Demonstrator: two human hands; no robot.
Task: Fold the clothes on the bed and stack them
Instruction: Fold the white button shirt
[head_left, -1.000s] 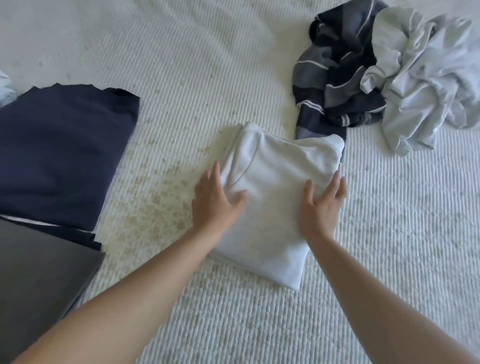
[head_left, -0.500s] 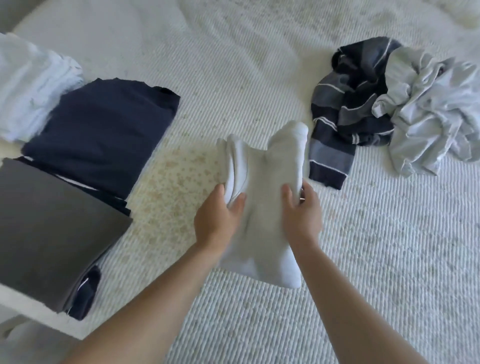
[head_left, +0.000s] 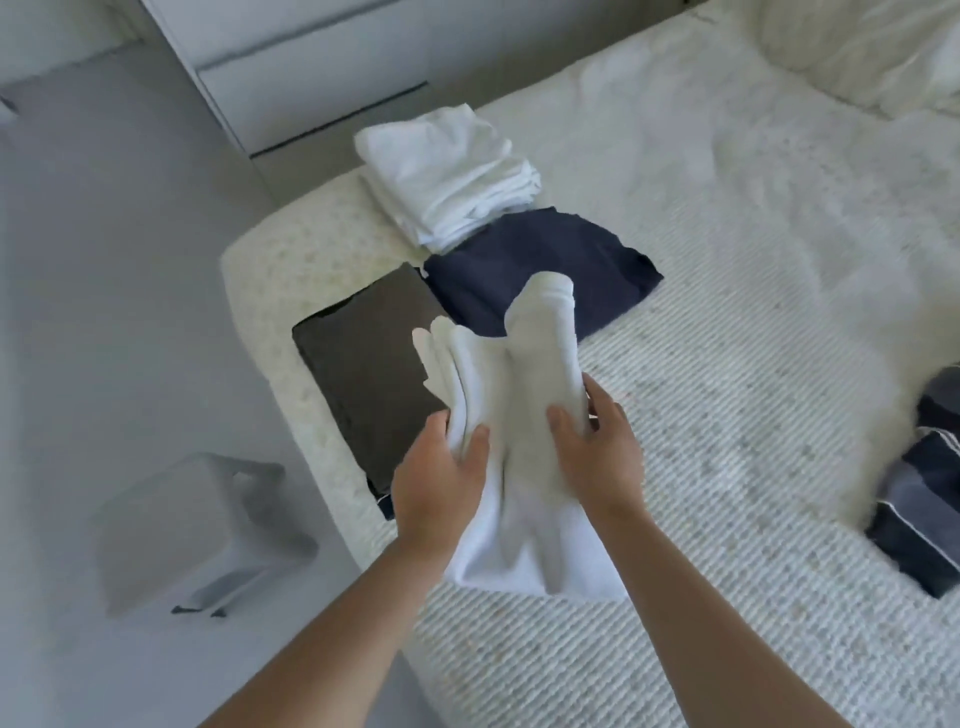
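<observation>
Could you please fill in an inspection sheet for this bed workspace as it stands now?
Surface: white textured bed cover.
Job's things: folded white garment held up; white stack, navy pile and grey pile near the bed corner.
Clutter: unfolded striped garment at right edge.
Grippers: left hand and right hand both grip the white garment.
Cables: nothing seen.
Surroundings: grey stool, white drawers.

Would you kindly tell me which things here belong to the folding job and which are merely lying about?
Part of the job:
white garment, held by left hand and right hand
white stack
navy stack
grey stack
striped garment
bed

Lying about:
grey box on the floor
cupboard
pillow
</observation>
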